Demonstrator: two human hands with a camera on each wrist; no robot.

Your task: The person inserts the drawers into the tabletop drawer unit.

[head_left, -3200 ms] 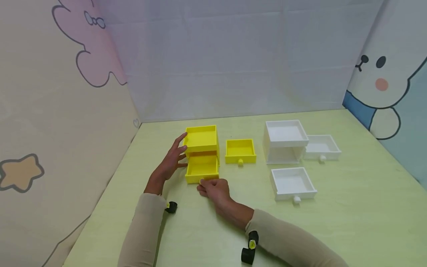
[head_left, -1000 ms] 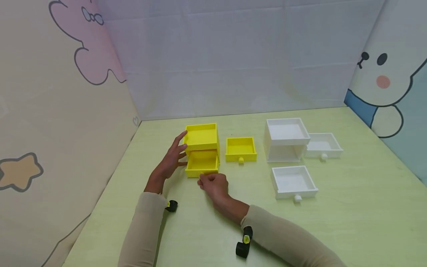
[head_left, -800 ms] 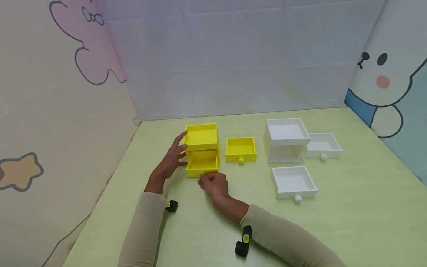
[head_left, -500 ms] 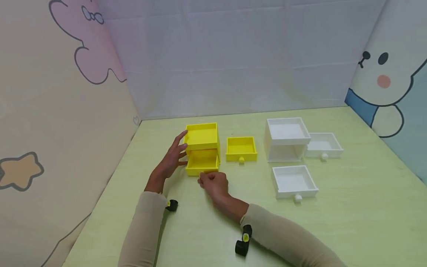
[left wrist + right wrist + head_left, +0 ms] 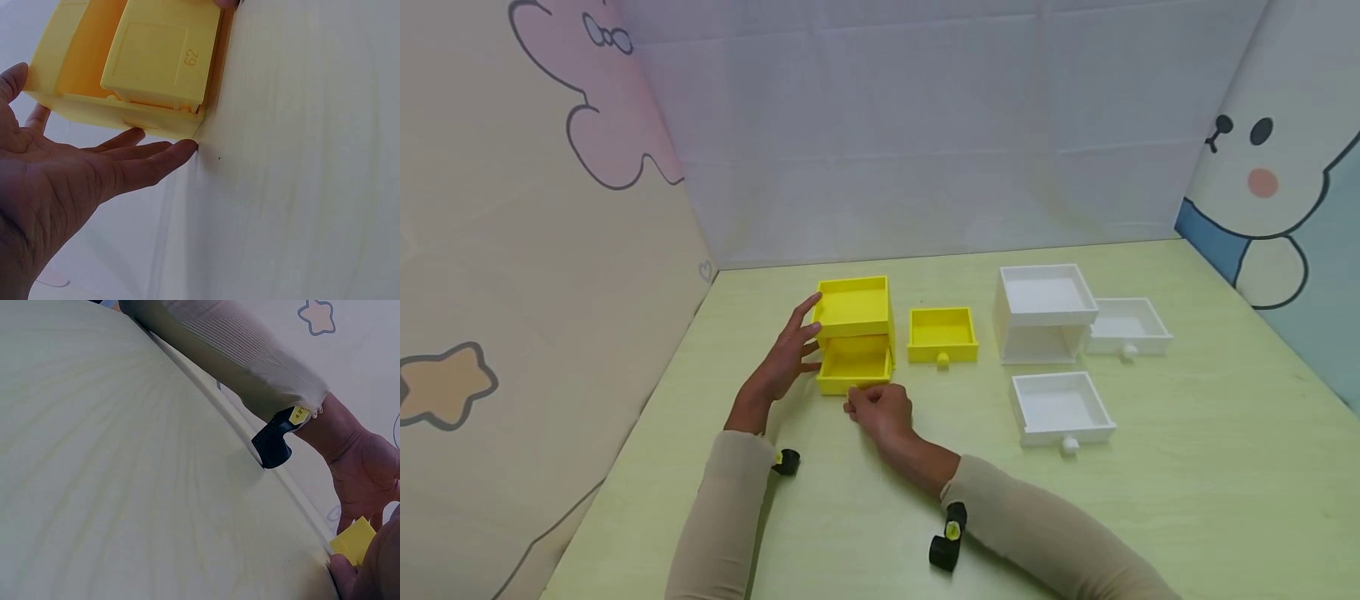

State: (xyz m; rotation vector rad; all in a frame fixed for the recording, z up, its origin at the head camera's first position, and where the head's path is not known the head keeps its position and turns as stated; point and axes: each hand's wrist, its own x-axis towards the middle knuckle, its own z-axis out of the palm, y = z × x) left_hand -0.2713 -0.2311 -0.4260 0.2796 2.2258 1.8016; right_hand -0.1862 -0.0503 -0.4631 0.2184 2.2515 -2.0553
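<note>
A small yellow cabinet (image 5: pixel 853 307) stands left of centre with an open lower bay. Its yellow drawer (image 5: pixel 854 387) sits partway in that bay, the front part sticking out. My left hand (image 5: pixel 780 365) rests spread fingers along the cabinet's left side; in the left wrist view those fingers (image 5: pixel 150 164) lie nearly straight against the wall, beside the drawer marked 62. At the drawer's front, my right hand (image 5: pixel 882 412) pinches the knob, which the fingers mostly hide. To the right lies a second yellow drawer (image 5: pixel 942 353) with its round knob facing me.
A white cabinet (image 5: pixel 1047 318) with an empty bay stands at right. One white drawer (image 5: pixel 1063 435) lies in front of it and another white drawer (image 5: pixel 1127 344) beside it. Walls with cartoon prints and a pale back sheet (image 5: pixel 925 150) enclose the table (image 5: pixel 1225 467).
The right hand has moved away from me with the yellow drawer, which has slid farther into the cabinet; over the last half second it barely moves. The left hand stays on the cabinet's side.
</note>
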